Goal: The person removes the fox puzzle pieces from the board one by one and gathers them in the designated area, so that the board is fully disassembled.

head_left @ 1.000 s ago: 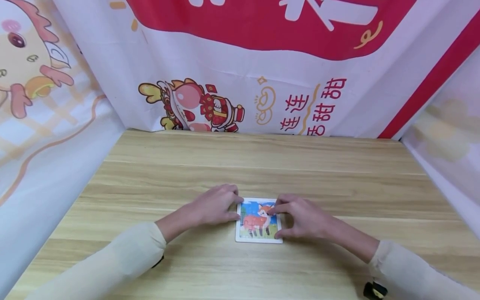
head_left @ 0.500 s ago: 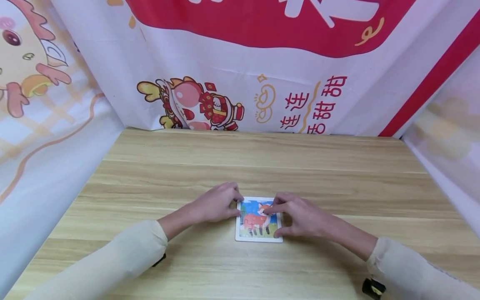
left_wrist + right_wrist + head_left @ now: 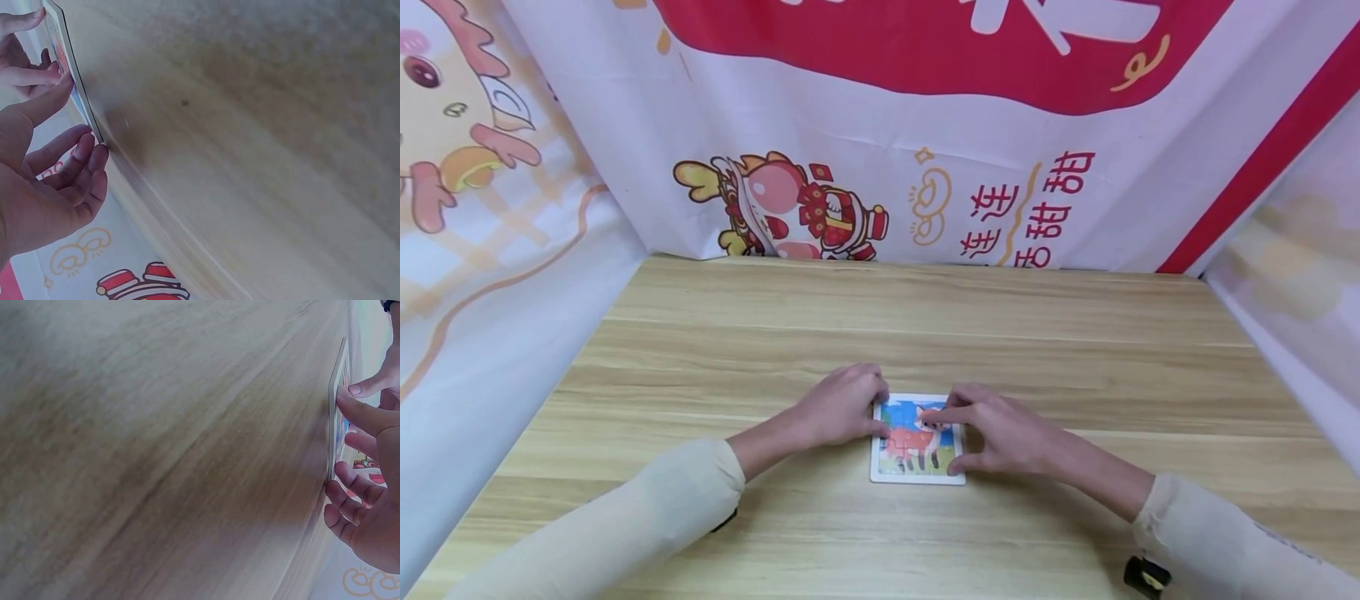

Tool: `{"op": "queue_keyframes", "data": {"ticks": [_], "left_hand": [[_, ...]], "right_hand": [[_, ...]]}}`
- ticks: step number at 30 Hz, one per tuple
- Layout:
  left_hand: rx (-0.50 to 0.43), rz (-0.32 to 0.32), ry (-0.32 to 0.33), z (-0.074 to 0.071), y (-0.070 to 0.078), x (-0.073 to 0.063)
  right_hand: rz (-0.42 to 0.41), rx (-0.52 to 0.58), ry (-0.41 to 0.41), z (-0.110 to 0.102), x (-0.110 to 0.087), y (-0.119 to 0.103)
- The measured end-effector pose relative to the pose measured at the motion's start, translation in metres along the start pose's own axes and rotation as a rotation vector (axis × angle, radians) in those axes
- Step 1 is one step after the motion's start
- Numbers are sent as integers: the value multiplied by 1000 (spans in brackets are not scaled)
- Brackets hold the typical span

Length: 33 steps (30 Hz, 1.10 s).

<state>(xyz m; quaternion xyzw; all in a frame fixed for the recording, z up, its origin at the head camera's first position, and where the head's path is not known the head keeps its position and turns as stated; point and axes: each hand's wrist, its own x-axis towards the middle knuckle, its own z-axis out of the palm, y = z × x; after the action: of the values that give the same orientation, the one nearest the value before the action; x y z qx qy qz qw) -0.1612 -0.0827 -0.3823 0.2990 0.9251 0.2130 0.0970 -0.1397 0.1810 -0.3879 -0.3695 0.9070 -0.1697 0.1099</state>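
Note:
A small square fox jigsaw puzzle lies flat on the table, its pieces set within a white frame. My left hand is at its left side, thumb over the picture and fingers by the far left corner. Seen from the left wrist, the fingers of that left hand are loosely bent at the frame's edge. On the other side, my right hand touches the fox's head with a fingertip; its thumb rests on the near right corner. The right wrist view shows the right hand with fingers spread along the edge.
The wood-grain table extends around the puzzle on all sides. Behind it hangs a white and red printed cloth. More printed cloth borders the left side, and pale cloth the right.
My left hand has shifted slightly right, its thumb moving from the frame's left edge onto the picture. The right hand's fingertip has moved slightly left over the fox's head. The puzzle stays put.

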Motion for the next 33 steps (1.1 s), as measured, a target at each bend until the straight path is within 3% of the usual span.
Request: {"op": "queue_keyframes", "data": {"ticks": [14,33], "left_hand": [[-56,-58,13,2,0,4],[-133,-80,-10,1,-5,10]], "right_hand": [[-78,-46,-71,-3,5,3],[-35,-6,-112,-5,11,3]]}}
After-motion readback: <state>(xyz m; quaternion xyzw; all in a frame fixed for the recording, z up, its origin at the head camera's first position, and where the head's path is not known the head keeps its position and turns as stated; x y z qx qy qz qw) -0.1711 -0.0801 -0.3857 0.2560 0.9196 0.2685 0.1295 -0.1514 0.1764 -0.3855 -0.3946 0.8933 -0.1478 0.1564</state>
